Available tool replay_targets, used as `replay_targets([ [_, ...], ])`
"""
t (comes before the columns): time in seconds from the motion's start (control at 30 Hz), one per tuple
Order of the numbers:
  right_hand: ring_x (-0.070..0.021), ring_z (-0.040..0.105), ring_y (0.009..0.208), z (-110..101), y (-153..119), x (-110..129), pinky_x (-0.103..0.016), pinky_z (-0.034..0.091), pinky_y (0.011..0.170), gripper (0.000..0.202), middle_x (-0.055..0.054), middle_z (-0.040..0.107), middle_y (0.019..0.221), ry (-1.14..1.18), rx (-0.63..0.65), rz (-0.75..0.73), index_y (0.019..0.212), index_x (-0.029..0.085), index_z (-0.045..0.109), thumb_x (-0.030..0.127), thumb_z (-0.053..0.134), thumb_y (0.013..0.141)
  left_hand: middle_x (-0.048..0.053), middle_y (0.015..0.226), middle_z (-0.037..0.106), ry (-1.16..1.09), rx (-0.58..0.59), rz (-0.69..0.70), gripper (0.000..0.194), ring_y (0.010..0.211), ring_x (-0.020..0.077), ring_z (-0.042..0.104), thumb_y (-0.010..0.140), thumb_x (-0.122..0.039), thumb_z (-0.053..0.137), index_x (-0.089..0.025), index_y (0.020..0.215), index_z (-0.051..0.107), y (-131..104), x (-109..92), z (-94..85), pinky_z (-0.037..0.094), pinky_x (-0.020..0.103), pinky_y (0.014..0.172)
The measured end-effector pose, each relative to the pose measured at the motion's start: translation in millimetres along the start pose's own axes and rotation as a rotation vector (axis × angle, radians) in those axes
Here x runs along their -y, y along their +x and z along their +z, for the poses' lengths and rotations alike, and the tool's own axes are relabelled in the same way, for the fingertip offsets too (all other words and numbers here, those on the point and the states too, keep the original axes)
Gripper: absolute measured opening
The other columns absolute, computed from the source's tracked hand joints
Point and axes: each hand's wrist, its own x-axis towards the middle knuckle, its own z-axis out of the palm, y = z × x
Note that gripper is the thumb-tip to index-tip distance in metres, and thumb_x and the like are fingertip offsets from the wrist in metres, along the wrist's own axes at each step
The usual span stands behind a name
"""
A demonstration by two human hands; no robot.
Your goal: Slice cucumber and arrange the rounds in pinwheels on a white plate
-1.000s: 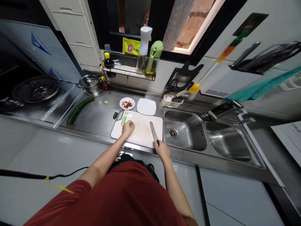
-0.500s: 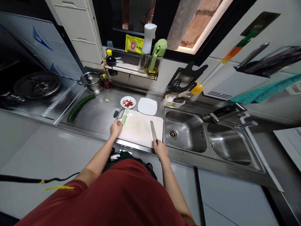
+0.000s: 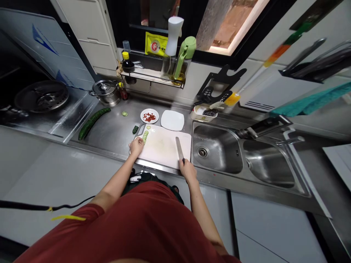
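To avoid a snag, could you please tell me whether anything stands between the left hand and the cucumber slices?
Nothing visible does; the left hand is at the cucumber slices, with the knife off to their right.

The left hand [image 3: 136,147] has moved left across the cutting board [image 3: 164,148]. A second ago it was over the board to the right of the near end of the row of cucumber slices [image 3: 145,136]; now it is at the board's left edge, its fingertips beside that near end. The hand now covers part of the board's near left area, which was bare before, and the patch it used to hide is exposed. The left forearm [image 3: 116,180] has swung left with it. The whole counter [image 3: 109,131] appears slightly higher in view.
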Motion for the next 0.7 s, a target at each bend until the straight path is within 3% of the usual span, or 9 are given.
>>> replay_targets([
  [0.37,-0.0268,0.062,0.102,-0.5,3.0,0.1,-0.036,0.044,0.084,0.05,-0.016,0.066,0.105,0.007,0.024,0.009,0.112,0.016,0.058,0.05,0.025,0.096,0.006,0.105,0.065,0.117,-0.096,0.058,0.016,0.104,0.027,0.052,0.082,-0.031,0.054,-0.026,0.094,0.063,-2.3,-9.4,-1.9,0.034,0.039,0.089],
  [0.7,-0.0255,0.061,0.104,-2.2,3.0,3.7,-0.034,0.044,0.085,0.049,-0.015,0.066,0.107,0.003,0.022,0.023,0.114,0.016,0.057,0.049,0.026,0.097,0.01,0.111,0.063,0.165,-0.028,0.104,0.031,0.108,0.0283,0.051,0.083,-0.031,0.053,-0.026,0.113,0.062,55.6,-50.1,1.2,0.033,0.04,0.091],
])
